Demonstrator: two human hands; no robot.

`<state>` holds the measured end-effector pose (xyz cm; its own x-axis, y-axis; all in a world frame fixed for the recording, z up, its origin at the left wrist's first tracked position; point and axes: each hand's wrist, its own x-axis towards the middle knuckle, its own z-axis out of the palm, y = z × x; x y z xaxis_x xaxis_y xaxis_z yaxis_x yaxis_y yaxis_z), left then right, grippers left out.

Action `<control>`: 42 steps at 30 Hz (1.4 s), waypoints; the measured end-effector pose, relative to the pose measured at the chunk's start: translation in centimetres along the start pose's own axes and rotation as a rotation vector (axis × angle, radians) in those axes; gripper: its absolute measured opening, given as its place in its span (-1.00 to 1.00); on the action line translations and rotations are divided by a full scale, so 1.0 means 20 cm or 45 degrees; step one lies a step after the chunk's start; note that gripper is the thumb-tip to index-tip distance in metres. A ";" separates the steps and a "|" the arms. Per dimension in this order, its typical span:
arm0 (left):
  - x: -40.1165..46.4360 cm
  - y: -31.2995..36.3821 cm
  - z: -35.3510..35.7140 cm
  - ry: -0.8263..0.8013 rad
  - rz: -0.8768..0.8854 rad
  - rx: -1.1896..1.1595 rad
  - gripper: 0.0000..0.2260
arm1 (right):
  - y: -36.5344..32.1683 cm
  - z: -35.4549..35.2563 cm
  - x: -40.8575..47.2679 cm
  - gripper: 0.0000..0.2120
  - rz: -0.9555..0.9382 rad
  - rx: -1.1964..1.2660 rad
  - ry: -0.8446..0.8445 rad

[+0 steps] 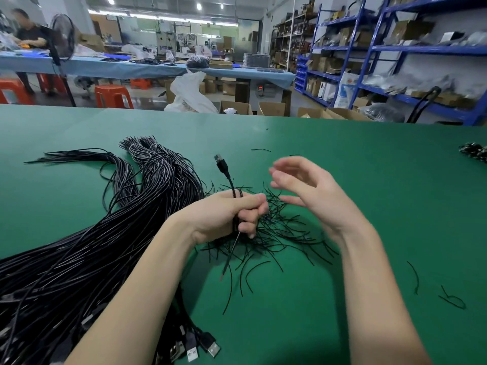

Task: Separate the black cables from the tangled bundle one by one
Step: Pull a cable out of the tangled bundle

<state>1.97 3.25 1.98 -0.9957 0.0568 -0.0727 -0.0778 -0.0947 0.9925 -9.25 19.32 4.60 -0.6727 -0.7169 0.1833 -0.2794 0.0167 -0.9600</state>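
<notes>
A large bundle of black cables (110, 233) sprawls over the left of the green table (342, 159), with USB plugs (200, 349) at its near end. My left hand (226, 214) grips one black cable (228, 180) in a fist; its USB plug sticks up above the fist and its thin tail hangs below. My right hand (308, 191) hovers just right of the fist, fingers spread and relaxed, holding nothing. Under both hands lies a heap of thin black wire offcuts (279, 233).
Stray wire pieces (448, 296) lie near the right front. A small dark bundle (474, 151) sits at the table's right edge. Beyond the far edge are cardboard boxes (271, 109), orange stools (113, 96), blue shelving (395, 48) and a person (29, 35) at another bench.
</notes>
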 end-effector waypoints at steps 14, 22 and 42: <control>-0.02 0.02 0.05 -0.402 -0.019 0.187 -0.60 | 0.03 0.15 0.01 -0.76 -0.097 0.021 -0.280; -0.06 0.05 0.02 -0.394 -0.016 0.128 -0.69 | 0.03 0.16 0.00 -0.83 -0.094 0.058 -0.304; -0.01 0.06 0.04 0.091 0.132 0.391 -0.67 | 0.07 0.09 0.03 -0.89 0.016 0.136 -0.062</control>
<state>2.17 3.87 3.23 -0.9994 -0.0083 0.0341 0.0316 0.2087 0.9775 -8.72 17.71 3.05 -0.6410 -0.7500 0.1632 -0.1949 -0.0466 -0.9797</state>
